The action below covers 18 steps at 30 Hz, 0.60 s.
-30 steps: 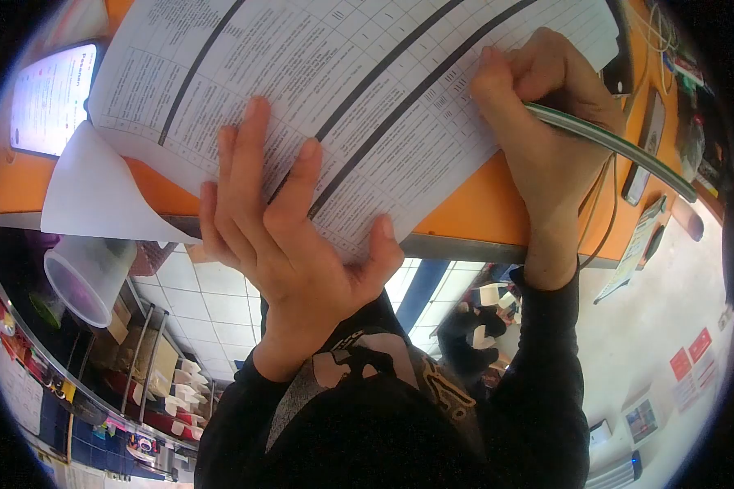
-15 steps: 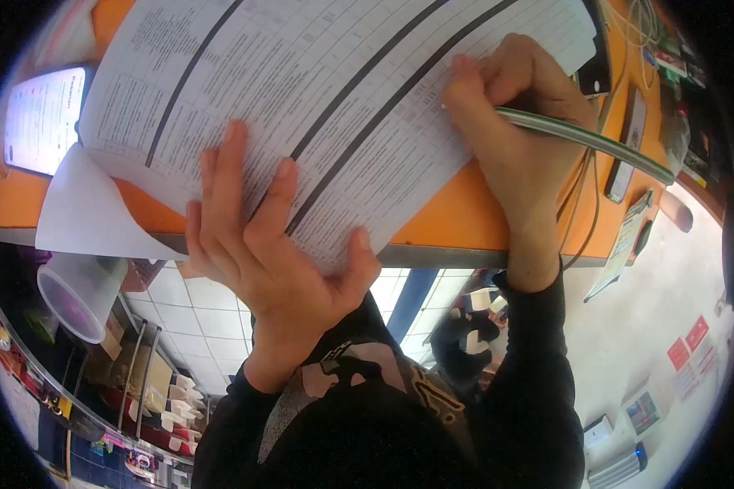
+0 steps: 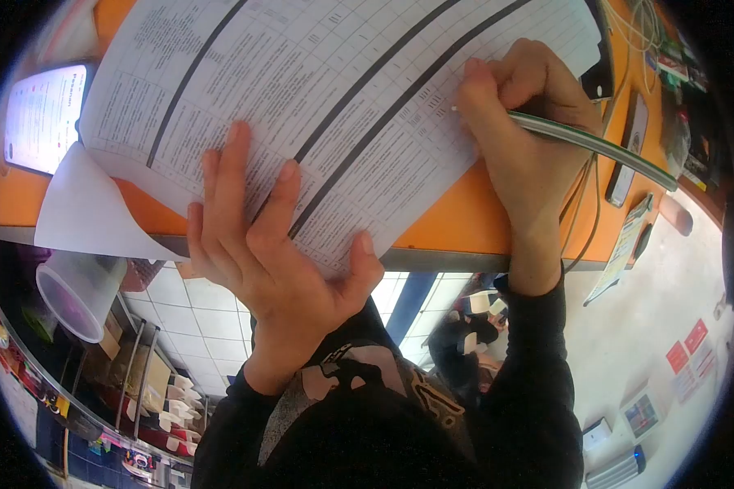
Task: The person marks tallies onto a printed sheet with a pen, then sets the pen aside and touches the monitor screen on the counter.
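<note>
A printed form sheet [image 3: 367,106] with rows of text, table cells and thick dark bands lies on an orange desk [image 3: 444,216]. Flat on its lower left part rests my left hand [image 3: 273,236], fingers spread, holding nothing. My right hand [image 3: 538,122] is closed around a pen [image 3: 595,145] striped green and white, whose light tip is at small marks in the table cells on the sheet's right side. The pen's back end points down and right. Beside the sheet's left edge, a white page corner [image 3: 90,208] curls over the desk edge.
A lit phone [image 3: 47,118] lies at the left. On the right are cables [image 3: 583,204], a dark elongated object [image 3: 628,151] and a card [image 3: 620,248] at the desk edge. A translucent plastic tub [image 3: 81,293] stands below left, above white floor tiles [image 3: 171,326].
My right hand and the pen have shifted slightly right and down over the sheet. My left hand has stayed nearly still.
</note>
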### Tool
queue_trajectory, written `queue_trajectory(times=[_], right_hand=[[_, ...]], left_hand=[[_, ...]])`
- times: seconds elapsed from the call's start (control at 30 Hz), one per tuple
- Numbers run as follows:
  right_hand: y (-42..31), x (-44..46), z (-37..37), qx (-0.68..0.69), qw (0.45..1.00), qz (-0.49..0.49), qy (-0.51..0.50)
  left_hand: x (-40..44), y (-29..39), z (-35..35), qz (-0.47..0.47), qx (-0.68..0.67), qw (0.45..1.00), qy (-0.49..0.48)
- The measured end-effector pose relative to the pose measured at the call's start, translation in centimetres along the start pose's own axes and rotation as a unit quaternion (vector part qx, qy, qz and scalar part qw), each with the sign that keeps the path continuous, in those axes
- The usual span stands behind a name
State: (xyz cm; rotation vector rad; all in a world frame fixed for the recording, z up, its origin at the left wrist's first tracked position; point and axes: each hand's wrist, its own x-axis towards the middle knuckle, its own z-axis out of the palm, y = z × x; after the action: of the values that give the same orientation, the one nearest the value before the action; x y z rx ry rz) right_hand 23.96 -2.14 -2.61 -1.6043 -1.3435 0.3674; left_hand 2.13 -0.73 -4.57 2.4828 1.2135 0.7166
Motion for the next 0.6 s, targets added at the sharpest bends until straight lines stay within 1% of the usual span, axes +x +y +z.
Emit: queue_trajectory(times=[0.07, 0.17, 0.23, 0.33, 0.47, 0.57, 0.6], right_hand=[[-0.05, -0.02, 0.13, 0.012, 1.0, 0.013, -0.003], [-0.06, 0.01, 0.14, -0.013, 1.0, 0.002, 0.002], [-0.06, 0.11, 0.16, -0.027, 0.999, -0.031, 0.002], [-0.15, 0.11, -0.05, -0.056, 0.998, -0.033, -0.002], [-0.03, 0.09, -0.07, -0.052, 0.997, -0.049, 0.005], [0.14, -0.04, -0.23, -0.053, 0.998, -0.037, 0.018], [0.1, -0.17, -0.33, 0.003, 1.0, 0.017, 0.018]], left_hand=[[-0.02, 0.01, -0.07, -0.003, 0.002, 1.0, -0.002], [-0.06, -0.01, 0.16, 0.001, 0.004, 1.0, 0.002], [-0.08, -0.02, 0.23, 0.004, 0.006, 1.0, 0.007], [-0.04, 0.03, 0.1, 0.01, 0.009, 1.0, 0.003], [-0.08, 0.09, 0.03, 0.003, 0.012, 1.0, -0.007], [-0.06, 0.08, 0.05, 0.006, 0.009, 1.0, -0.003], [-0.06, 0.11, 0.01, 0.004, 0.01, 1.0, -0.001]])
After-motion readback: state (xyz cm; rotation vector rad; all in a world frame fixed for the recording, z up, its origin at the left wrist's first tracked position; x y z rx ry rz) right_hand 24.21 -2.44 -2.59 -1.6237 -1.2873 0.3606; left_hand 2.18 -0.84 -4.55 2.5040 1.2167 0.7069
